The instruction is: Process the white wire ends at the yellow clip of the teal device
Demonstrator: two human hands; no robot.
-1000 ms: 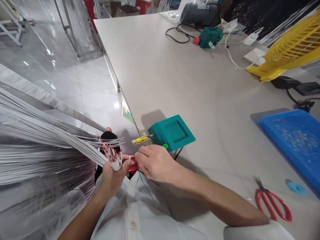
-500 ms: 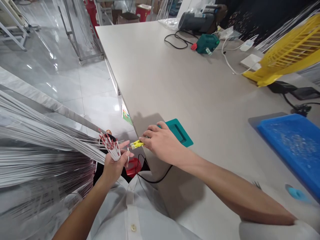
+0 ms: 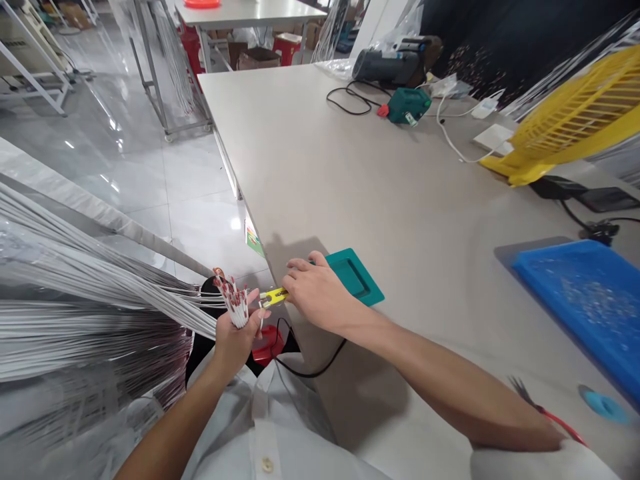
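My left hand is closed round a bundle of white cables with red-tipped ends, held just off the table's near-left edge. The cables fan out to the left in long white strands. My right hand lies over a teal device at the table's edge, its fingers pinched on the yellow probe that sticks out of the device towards the cable ends. A black cord runs from under the device. A red object sits below, partly hidden by my left hand.
A blue tray lies at the right, a yellow basket behind it. Red scissors and a small blue disc lie near my right forearm. A second teal device, cords and a dark machine stand at the far end.
My right hand left the red object by my left hand, reached to the teal device and took hold of the yellow probe. The view tilted upward slightly.
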